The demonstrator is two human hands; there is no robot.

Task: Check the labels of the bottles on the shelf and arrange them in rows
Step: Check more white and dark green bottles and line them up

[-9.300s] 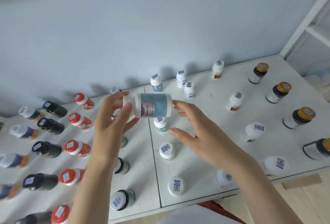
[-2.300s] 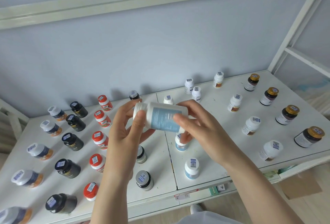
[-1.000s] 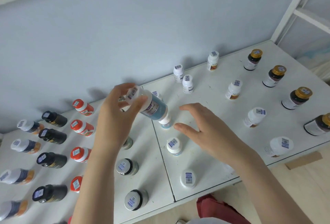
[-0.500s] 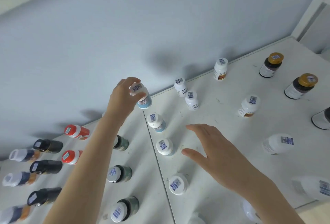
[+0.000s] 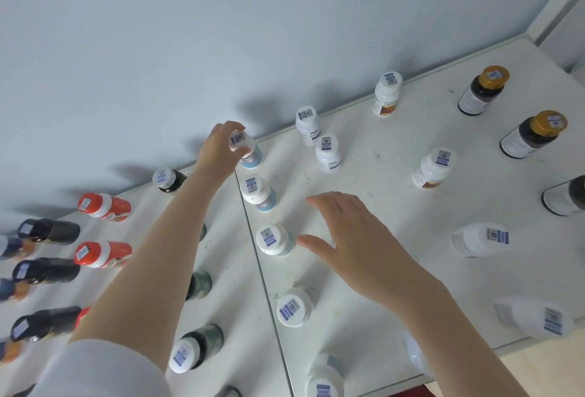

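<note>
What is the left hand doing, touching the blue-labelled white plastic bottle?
Touching. Head view: the left hand pinches the blue-labelled white plastic bottle by its cap.

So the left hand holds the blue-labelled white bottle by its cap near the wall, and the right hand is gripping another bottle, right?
Not quite. The head view shows the right hand gripping nothing: it hovers open above the shelf. The left hand does hold the blue-labelled white bottle by its cap near the wall.
</note>
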